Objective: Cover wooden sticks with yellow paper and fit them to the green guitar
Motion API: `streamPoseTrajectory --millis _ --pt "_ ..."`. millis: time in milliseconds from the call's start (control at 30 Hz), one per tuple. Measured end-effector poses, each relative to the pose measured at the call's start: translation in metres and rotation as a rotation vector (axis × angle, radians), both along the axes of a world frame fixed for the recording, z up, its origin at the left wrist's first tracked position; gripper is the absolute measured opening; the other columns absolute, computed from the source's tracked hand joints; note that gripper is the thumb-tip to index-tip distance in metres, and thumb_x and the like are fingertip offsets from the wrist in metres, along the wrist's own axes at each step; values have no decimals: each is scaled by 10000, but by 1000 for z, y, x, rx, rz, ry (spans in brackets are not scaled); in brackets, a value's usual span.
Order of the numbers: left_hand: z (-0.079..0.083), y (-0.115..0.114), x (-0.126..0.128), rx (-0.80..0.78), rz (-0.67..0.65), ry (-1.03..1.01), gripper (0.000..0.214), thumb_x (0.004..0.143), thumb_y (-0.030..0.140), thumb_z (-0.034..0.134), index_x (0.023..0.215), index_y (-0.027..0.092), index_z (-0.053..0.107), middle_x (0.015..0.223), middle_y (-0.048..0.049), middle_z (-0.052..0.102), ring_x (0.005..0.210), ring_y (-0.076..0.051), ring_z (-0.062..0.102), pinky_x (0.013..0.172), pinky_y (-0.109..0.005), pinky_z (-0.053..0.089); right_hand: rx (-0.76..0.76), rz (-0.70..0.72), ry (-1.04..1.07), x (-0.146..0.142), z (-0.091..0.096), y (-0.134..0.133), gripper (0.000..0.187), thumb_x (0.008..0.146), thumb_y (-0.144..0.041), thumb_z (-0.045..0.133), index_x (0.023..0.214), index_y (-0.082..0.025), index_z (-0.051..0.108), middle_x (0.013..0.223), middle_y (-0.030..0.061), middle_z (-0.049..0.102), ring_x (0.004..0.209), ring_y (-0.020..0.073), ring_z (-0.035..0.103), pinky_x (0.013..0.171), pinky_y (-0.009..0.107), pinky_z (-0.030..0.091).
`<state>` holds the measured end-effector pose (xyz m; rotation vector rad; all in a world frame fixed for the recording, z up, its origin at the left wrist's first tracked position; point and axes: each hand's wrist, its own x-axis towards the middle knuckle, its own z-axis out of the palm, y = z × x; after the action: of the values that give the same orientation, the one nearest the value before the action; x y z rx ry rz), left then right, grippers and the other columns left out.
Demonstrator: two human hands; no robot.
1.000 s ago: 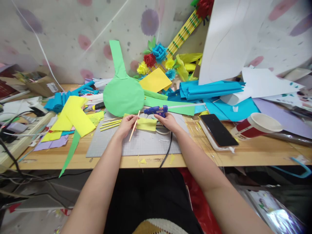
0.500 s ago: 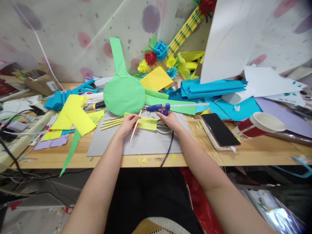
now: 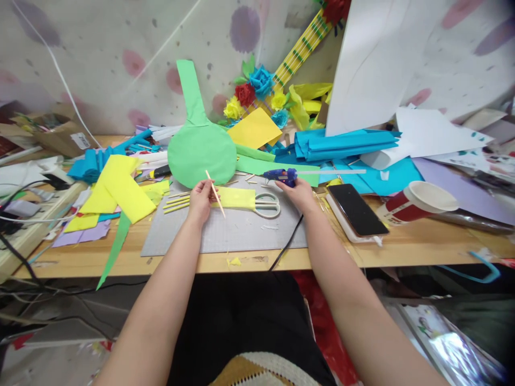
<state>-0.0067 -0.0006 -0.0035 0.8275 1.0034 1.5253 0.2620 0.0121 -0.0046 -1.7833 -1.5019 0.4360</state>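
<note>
My left hand [image 3: 200,200] is closed on a thin wooden stick [image 3: 215,194] that slants up to the left over a yellow paper strip [image 3: 235,198] on the grey cutting mat [image 3: 233,231]. My right hand [image 3: 298,194] grips the blue glue gun [image 3: 281,175], held over the mat's far right corner with its nozzle pointing left and its black cord trailing off the table edge. White-handled scissors [image 3: 269,206] lie between the hands, partly under the yellow strip.
A round green paper shape [image 3: 201,153] lies behind the mat. Yellow sheets [image 3: 120,187] and several thin sticks [image 3: 177,202] sit to the left. A black phone [image 3: 356,210] and a red paper cup [image 3: 418,201] are to the right, and blue paper [image 3: 341,145] and paper flowers [image 3: 253,91] behind.
My right hand has carried the glue gun to the right, away from the yellow strip, uncovering the scissors. My left hand has swung the stick so that its tip now points up and left.
</note>
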Motion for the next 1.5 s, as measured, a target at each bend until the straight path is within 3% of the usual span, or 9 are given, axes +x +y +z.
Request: streamPoseTrajectory --millis 200,367,567,700,867,1067,1167,1267,1500 --pt "-1 1 0 8 32 -26 267 664 383 640 759 158 533 525 47 553 387 -59 514 396 -166 405 -148 -9 -224 8 1 -5 620 630 -674 491 942 -155 624 900 124 642 839 253 581 709 338 428" --pt "1 1 -1 1 39 -86 277 666 394 639 746 155 525 516 55 538 384 -52 497 413 -175 406 -7 76 -337 16 8 -18 574 641 -590 555 1015 -155 548 940 122 595 920 254 514 765 350 391" --pt "1 3 -1 -5 116 -119 283 664 396 639 685 168 473 503 74 509 393 -37 481 406 -154 378 50 -81 -467 -6 11 -50 369 707 -479 533 856 -142 516 826 125 573 838 262 498 741 366 353" --pt "2 2 0 -4 108 -73 283 665 392 637 682 165 467 491 77 503 372 -33 468 394 -148 371 39 181 -442 -43 17 -47 198 774 -352 472 839 -174 528 819 89 596 808 213 517 701 311 365" --pt "4 -1 1 14 52 -29 289 646 395 651 707 158 497 494 72 513 360 -40 467 381 -157 375 -77 527 -493 -89 36 -1 279 753 -327 511 978 -165 544 1020 89 601 894 200 537 724 293 385" --pt "9 -8 -3 2 79 -53 265 658 383 646 714 161 512 494 74 513 352 -26 447 371 -145 343 -235 647 -651 -124 38 32 329 636 -381 633 875 -162 580 933 114 632 827 238 561 656 303 385" --pt "11 -11 -6 11 104 -94 258 668 384 639 726 165 515 501 74 508 364 -29 453 367 -150 335 -313 742 -604 -123 38 35 164 642 -313 617 717 -172 577 777 75 631 718 200 549 593 276 355" --pt "12 -12 -8 9 141 -124 249 674 378 636 736 170 513 511 74 509 384 -29 463 399 -150 362 -247 765 -476 -111 41 27 99 664 -279 570 670 -184 543 714 31 594 666 159 510 562 254 318" --pt "12 -14 -5 43 64 -132 263 658 385 654 720 167 521 521 57 519 457 -55 516 457 -169 417 -85 582 128 -78 35 -3 213 671 -381 528 681 -189 437 672 -20 518 619 112 464 532 214 322"
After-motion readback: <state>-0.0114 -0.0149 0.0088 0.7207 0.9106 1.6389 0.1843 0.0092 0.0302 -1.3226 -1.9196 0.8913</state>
